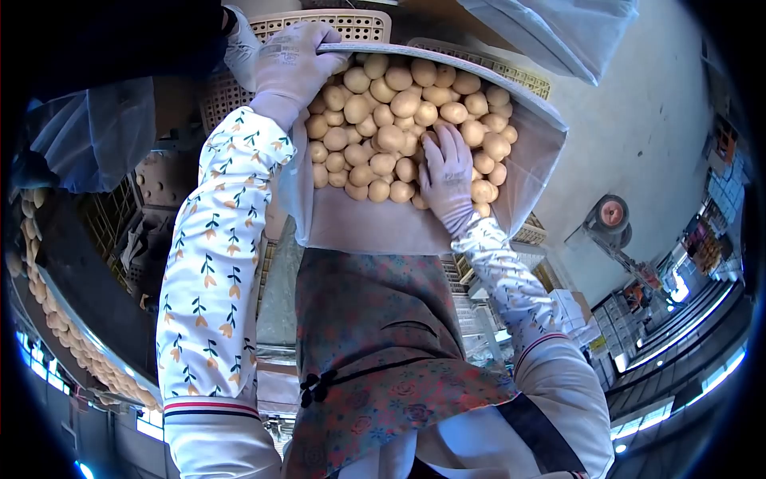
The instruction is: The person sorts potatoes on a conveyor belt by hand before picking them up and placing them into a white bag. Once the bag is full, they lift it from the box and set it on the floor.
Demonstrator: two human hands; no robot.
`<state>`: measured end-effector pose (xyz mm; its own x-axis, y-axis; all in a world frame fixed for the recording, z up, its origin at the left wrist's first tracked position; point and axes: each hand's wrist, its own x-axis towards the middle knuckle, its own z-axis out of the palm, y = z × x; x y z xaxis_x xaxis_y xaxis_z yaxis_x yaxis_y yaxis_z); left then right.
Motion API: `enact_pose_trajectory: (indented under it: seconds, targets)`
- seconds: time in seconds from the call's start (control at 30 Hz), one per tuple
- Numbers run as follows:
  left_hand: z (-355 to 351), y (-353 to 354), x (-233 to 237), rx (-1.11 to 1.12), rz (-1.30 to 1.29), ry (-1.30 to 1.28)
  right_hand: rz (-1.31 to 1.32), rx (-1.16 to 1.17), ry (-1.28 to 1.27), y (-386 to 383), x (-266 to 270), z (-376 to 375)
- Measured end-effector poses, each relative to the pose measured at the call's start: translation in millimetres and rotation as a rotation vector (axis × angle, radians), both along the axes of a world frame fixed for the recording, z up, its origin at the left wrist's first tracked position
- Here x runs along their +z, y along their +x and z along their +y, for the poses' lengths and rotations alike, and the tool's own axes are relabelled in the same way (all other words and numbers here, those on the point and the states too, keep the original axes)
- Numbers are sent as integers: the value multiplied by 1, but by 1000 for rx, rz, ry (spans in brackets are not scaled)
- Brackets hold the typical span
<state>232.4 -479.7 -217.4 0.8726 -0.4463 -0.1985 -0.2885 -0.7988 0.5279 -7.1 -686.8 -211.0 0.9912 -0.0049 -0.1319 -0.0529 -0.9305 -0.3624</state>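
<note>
A crate lined with translucent plastic sheet (pixel 538 156) lies before me, heaped with round tan produce (pixel 391 137) that looks like small potatoes. At its far left corner, my gloved left hand (pixel 291 62) is closed on the pale crate rim (pixel 447 57), thumb along the edge. My gloved right hand (pixel 448 169) rests on the right part of the heap. Its fingers are stretched forward and slightly apart over the round pieces, and the pieces under the palm are hidden.
Perforated plastic crates (pixel 351 25) stand beyond the rim. Another translucent sheet (pixel 558 32) hangs at the upper right. To the left, a dark curved conveyor (pixel 88 303) carries a row of round pieces. A wheeled metal stand (pixel 613 214) is on the floor at right.
</note>
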Motion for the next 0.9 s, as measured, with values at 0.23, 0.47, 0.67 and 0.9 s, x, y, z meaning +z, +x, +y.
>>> enact_pose_trajectory:
  seconds: [0.23,0.47,0.67,0.9]
  targets:
    - [0,1,0,-10,23,-14,23,445,118,-6,-54,110]
    - [1,0,-5,-9,29,-31,95,304,168,-28,2,-2]
    - [-2,2,2,-15,19,-15,141,205,218,16,23,48]
    - [-1,1,1,21,61,-30,826,43,84,32,-12,98]
